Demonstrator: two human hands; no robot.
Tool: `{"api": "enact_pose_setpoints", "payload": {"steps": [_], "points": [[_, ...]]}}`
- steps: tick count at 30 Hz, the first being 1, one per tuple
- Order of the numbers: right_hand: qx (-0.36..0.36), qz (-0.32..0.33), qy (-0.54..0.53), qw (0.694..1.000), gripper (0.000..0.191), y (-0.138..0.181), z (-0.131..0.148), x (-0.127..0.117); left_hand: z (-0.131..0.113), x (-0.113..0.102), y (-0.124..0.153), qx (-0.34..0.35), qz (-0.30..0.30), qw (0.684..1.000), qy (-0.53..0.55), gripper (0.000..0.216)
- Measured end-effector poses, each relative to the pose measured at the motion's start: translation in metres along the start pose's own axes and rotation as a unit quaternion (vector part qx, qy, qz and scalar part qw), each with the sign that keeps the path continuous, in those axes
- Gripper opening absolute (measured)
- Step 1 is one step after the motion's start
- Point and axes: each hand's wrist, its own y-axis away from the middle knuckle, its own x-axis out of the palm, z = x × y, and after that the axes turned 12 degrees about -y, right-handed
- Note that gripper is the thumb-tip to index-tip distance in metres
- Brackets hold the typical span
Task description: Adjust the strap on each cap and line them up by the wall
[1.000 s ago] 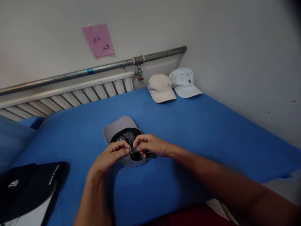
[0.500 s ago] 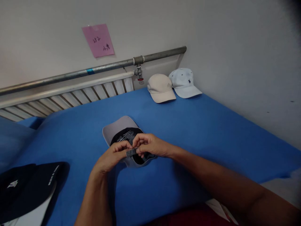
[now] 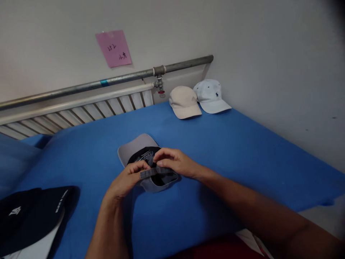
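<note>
A grey baseball cap lies upturned on the blue-covered surface. Its brim points to the upper left, and the dark inside with pale lettering faces up. At the cap's back edge, my left hand pinches the adjustable strap between thumb and fingers. My right hand is just above the strap's middle, its thumb and bent fingers closed about the strap's end. The fingers partly hide that end.
A beige cap and a white cap sit side by side at the back. Dark caps lie at the lower left, over something white. Behind the blue cover run a radiator and a pipe.
My right hand has shifted slightly up and away from the strap's middle, so more of the strap shows. My left hand keeps its pinch. The cap has hardly moved.
</note>
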Motion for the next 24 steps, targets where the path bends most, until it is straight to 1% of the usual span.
{"api": "enact_pose_setpoints", "payload": {"steps": [3,5,8,10,12,14,17,21,24], "points": [[-0.094,0.042,0.103,0.989,0.021,0.001,-0.002,0.002,0.000,0.001,-0.001,0.012,0.011,1.000,-0.004,0.022],[-0.144,0.066,0.163,0.974,0.018,0.002,-0.006,0.005,0.001,0.002,-0.002,0.015,0.014,1.000,-0.003,0.025],[-0.173,0.074,0.193,0.963,0.011,0.002,-0.009,0.006,0.003,0.003,-0.004,0.017,0.019,1.000,0.005,0.028],[-0.177,0.077,0.174,0.966,0.009,0.002,-0.009,0.006,0.002,0.003,-0.004,0.021,0.023,1.000,0.004,0.027],[-0.152,0.067,0.116,0.979,0.005,0.001,-0.008,0.004,0.001,0.002,-0.004,0.021,0.017,1.000,-0.002,0.026],[-0.092,0.049,0.024,0.994,0.005,0.001,-0.008,0.001,-0.001,0.000,-0.002,0.017,0.005,1.000,-0.008,0.026],[-0.011,0.026,-0.101,0.995,0.011,0.001,-0.010,-0.002,-0.003,-0.003,0.002,0.015,0.011,1.000,-0.002,0.021],[0.025,0.014,-0.162,0.986,0.013,0.000,-0.011,-0.004,-0.002,-0.006,0.006,0.011,0.036,0.999,0.024,0.016],[0.030,0.023,-0.201,0.979,0.013,0.000,-0.013,-0.004,0.000,-0.006,0.007,0.014,0.029,0.999,0.038,0.012]]}}
